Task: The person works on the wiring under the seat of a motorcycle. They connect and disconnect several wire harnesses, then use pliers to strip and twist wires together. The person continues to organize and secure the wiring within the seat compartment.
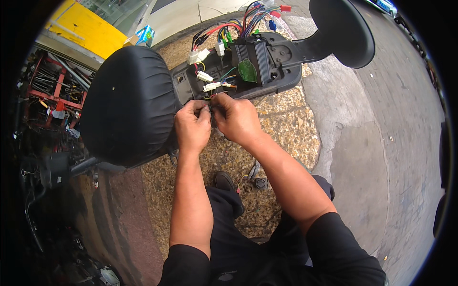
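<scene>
Both of my hands meet at the near edge of an electric scooter's open black seat base (pixel 294 75). My left hand (pixel 193 127) is closed in a pinch beside the black padded seat (pixel 129 107). Close against it, my right hand (pixel 239 120) is pinched too, its fingertips curled inward. Thin wires run down to the fingertips, which mostly hide what they grip. Just beyond lie white plug connectors (pixel 205 76). A finned black controller box (pixel 252 59) with a green leaf-shaped label sits in the base, coloured wires (pixel 243 29) fanning out behind it.
A second black seat pad or backrest (pixel 344 33) juts out at the far right. At left stands a red rack of tools (pixel 52 86), below a yellow panel (pixel 86 28). A small black part with wires (pixel 260 183) lies on the pebbled ground near my shoe (pixel 223 181).
</scene>
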A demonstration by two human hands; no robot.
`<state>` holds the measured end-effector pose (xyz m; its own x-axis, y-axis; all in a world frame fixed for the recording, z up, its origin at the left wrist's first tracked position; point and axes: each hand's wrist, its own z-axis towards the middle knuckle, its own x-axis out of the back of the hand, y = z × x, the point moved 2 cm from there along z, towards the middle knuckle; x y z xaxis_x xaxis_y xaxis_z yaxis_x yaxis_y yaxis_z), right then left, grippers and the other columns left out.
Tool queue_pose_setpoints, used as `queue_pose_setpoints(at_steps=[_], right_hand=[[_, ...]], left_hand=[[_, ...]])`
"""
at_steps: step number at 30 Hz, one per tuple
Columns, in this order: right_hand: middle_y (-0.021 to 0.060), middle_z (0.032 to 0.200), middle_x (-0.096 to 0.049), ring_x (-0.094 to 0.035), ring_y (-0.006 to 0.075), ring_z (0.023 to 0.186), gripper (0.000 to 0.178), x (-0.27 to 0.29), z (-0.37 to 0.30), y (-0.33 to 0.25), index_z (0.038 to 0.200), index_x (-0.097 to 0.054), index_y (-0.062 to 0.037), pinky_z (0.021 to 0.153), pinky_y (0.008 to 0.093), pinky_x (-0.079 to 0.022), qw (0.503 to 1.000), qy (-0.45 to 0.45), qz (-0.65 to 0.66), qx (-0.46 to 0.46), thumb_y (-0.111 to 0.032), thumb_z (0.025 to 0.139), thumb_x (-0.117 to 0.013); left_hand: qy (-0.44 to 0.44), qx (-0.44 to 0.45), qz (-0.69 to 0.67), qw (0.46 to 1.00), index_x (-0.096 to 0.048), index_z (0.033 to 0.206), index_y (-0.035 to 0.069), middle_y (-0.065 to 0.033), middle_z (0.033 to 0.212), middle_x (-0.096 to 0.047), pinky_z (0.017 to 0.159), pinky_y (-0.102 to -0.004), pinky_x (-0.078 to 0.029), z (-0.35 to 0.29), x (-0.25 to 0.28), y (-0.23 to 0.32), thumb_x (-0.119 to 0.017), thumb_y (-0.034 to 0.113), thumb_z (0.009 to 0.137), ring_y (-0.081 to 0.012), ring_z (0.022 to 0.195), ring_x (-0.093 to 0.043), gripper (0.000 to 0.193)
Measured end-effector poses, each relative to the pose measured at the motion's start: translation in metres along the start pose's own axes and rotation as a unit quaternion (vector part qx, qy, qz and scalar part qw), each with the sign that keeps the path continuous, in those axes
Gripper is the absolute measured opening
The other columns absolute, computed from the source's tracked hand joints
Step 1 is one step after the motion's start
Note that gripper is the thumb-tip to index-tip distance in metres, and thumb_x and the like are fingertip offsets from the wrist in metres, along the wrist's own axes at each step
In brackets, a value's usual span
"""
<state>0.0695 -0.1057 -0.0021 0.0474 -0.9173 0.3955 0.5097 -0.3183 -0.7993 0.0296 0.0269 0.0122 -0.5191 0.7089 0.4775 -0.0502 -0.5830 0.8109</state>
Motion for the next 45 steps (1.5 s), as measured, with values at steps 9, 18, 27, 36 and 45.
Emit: queue_pose_setpoints(at_steps=[9, 18, 27, 36, 45], right_hand=[[0.0192, 0.071, -0.067, -0.067, 0.0415, 0.071, 0.016, -0.002, 0.002, 0.0, 0.099, -0.066, -0.0108, 0.063, 0.052, -0.053, 0.998, -0.033, -0.056, -0.011, -0.015, 0.084, -0.067], [0.0218, 0.071, -0.066, -0.066, 0.0433, 0.071, 0.013, -0.005, -0.001, -0.001, 0.093, -0.063, -0.0061, 0.063, 0.0551, -0.051, 0.998, -0.034, -0.033, -0.032, -0.016, 0.084, -0.065], [0.0221, 0.07, -0.066, -0.067, 0.0436, 0.072, 0.013, -0.01, -0.003, 0.001, 0.093, -0.066, -0.0058, 0.066, 0.0531, -0.053, 0.997, 0.011, 0.081, -0.013, -0.014, 0.083, -0.066], [0.0213, 0.071, -0.066, -0.066, 0.0429, 0.072, 0.009, -0.014, -0.002, 0.0, 0.087, -0.067, -0.0053, 0.067, 0.0519, -0.053, 0.996, 0.021, 0.082, -0.03, -0.012, 0.081, -0.066], [0.0214, 0.072, -0.066, -0.069, 0.0379, 0.068, 0.01, -0.017, -0.008, 0.0, 0.089, -0.068, -0.0016, 0.06, 0.0418, -0.053, 0.994, 0.033, 0.091, -0.055, -0.008, 0.082, -0.068]], left_hand=[[-0.022, 0.082, -0.098, 0.992, -0.069, 0.092, -0.004, -0.0029, 0.07, -0.066, 0.051, -0.0268, -0.042, 0.004, -0.002, -0.008, -0.065, 0.004, 0.091, -0.0068, 0.057, -0.053, 0.01], [-0.048, 0.159, -0.14, 0.976, -0.069, 0.091, -0.003, -0.0015, 0.071, -0.063, 0.046, -0.0223, -0.037, 0.005, 0.002, -0.002, -0.063, 0.005, 0.092, -0.0065, 0.051, -0.049, 0.01], [-0.058, 0.205, -0.186, 0.959, -0.068, 0.09, -0.002, -0.0008, 0.07, -0.062, 0.046, -0.024, -0.039, 0.004, 0.007, 0.006, -0.064, 0.01, 0.09, -0.0076, 0.051, -0.05, 0.013], [-0.06, 0.185, -0.207, 0.959, -0.068, 0.089, -0.003, -0.001, 0.073, -0.063, 0.054, -0.0249, -0.04, 0.004, 0.006, 0.0, -0.062, 0.011, 0.09, -0.0081, 0.06, -0.052, 0.015], [-0.039, 0.178, -0.198, 0.963, -0.066, 0.09, -0.004, -0.0026, 0.077, -0.064, 0.06, -0.0261, -0.045, 0.005, 0.003, -0.008, -0.064, 0.008, 0.089, -0.009, 0.064, -0.055, 0.012]])
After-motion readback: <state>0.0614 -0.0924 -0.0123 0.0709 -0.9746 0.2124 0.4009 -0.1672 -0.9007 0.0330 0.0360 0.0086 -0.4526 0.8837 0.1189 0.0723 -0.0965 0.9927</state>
